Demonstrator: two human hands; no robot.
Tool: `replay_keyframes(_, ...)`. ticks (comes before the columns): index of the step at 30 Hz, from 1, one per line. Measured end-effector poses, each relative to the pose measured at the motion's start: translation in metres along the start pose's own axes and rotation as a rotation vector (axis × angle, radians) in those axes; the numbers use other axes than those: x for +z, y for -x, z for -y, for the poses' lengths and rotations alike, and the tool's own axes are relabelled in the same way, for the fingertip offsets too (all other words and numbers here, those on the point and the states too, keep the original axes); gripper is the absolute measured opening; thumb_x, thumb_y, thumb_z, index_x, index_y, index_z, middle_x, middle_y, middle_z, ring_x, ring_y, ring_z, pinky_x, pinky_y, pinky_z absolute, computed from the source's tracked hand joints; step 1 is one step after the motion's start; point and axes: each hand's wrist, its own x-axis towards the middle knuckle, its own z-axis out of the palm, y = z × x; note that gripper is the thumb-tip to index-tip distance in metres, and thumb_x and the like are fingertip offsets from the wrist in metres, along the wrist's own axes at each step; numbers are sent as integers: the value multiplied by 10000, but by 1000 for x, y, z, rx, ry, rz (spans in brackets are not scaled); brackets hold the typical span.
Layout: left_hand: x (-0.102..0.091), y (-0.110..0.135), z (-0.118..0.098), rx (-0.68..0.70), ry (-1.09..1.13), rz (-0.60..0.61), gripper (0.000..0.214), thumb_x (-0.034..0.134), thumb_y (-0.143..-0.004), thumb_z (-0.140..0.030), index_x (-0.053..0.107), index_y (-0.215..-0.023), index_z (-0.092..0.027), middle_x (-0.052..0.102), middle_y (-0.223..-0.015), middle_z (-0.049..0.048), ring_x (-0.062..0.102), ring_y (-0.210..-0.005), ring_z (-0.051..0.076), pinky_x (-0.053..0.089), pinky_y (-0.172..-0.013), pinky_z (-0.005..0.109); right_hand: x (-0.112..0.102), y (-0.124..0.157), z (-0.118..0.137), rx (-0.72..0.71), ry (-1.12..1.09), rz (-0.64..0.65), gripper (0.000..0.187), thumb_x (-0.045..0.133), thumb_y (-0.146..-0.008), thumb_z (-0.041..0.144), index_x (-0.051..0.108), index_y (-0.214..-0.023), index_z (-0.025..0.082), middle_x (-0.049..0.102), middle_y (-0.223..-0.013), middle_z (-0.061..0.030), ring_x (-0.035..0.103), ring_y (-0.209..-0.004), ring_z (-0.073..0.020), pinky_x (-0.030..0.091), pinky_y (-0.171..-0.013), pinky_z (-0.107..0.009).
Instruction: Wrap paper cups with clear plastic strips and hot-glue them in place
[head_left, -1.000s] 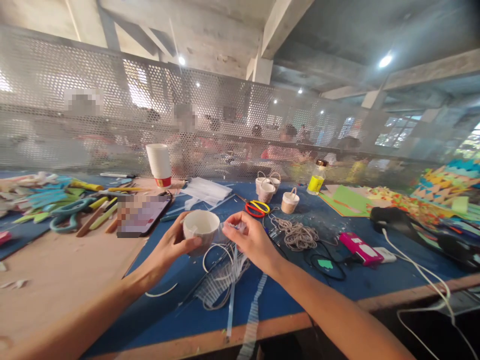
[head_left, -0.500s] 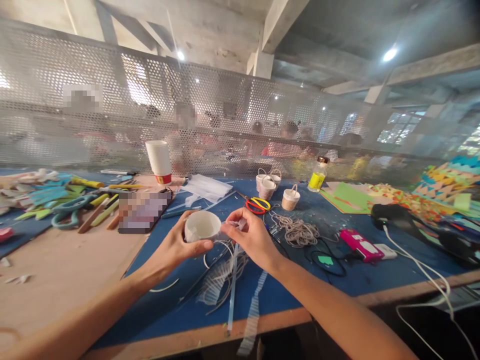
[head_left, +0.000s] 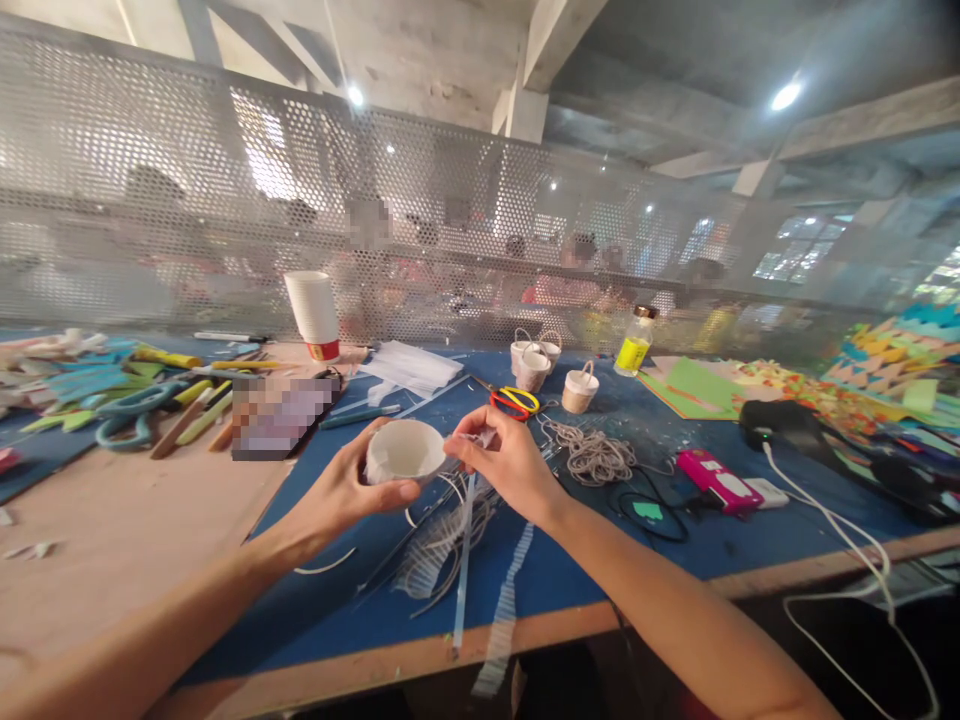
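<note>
My left hand (head_left: 351,475) is wrapped round a small white paper cup (head_left: 406,450), its open top tilted toward me. At the cup's right side, my right hand (head_left: 504,455) pinches a thin, whitish translucent strip (head_left: 480,438) that reaches the cup's wall. The strip's far end is hidden by my fingers. Beneath my hands, crinkled clear strips (head_left: 431,560) and pale cords lie on the blue mat (head_left: 315,610). A pleated translucent strip (head_left: 504,620) hangs over the table's front edge.
Red-yellow scissors (head_left: 516,402), small handled buckets (head_left: 580,388) and a grey cord bundle (head_left: 600,452) lie beyond my hands. A stack of paper cups (head_left: 312,312), a phone (head_left: 289,418) and blue scissors (head_left: 124,425) are left. A glue bottle (head_left: 636,343) and pink device (head_left: 718,480) stand right.
Both hands stay nearly in place; the right hand has shifted very slightly right with the strip. The view has tilted a little.
</note>
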Motion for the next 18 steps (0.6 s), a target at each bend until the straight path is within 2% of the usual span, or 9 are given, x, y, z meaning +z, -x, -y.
replay_keyframes(9,-2,0,3,1,-8,-4,583,822,-598,-492,643,-1066,-194,669,-858,25,610,-805,228,491,-691,295,-6,-4,-3,38,-66,63,359,815,-756,448,603,-931,218,645,-832,25,636,-659,-119,530,-669,-285)
replay_keyframes(18,-3,4,-4,-4,1,7,589,827,-569,-469,678,-1071,-200,706,-928,25,631,-902,278,509,-780,338,-13,-6,1,68,-72,148,359,827,-757,436,609,-940,218,662,-747,29,656,-667,-140,551,-721,-316)
